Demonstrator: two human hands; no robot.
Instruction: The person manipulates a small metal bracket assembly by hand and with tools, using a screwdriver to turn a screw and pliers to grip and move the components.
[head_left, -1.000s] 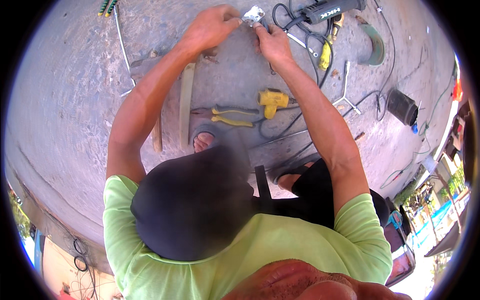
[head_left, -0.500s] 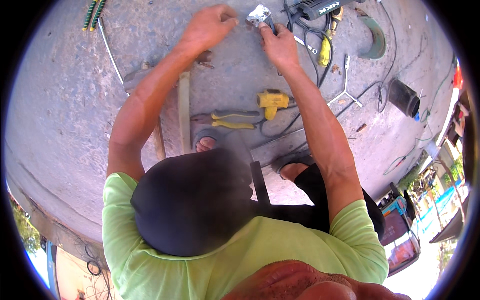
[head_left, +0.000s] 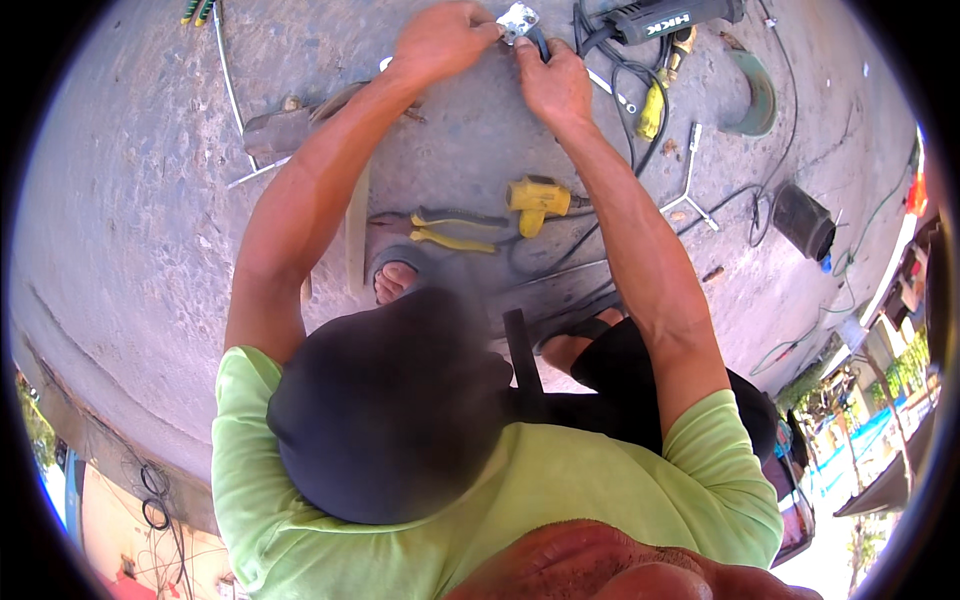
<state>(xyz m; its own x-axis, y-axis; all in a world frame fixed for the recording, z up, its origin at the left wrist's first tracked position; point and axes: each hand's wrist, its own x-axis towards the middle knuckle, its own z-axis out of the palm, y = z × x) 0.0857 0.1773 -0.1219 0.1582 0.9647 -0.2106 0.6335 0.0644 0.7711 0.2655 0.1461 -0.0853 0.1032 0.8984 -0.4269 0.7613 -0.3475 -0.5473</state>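
Both hands up at top centre of frame. Left hand [head_left: 440, 42] pinches a small shiny metal piece [head_left: 518, 20] w/ closed fingers; right hand [head_left: 553, 82] is curled shut on the black cable [head_left: 541, 44] just under it. Work looks mid-way: piece and cable not yet set down. Vs half a sec ago, hands and piece sit a bit higher in frame; pliers [head_left: 445, 228] and yellow tool [head_left: 535, 198] lie mid-frame on the concrete floor [head_left: 130, 200], unmoved.
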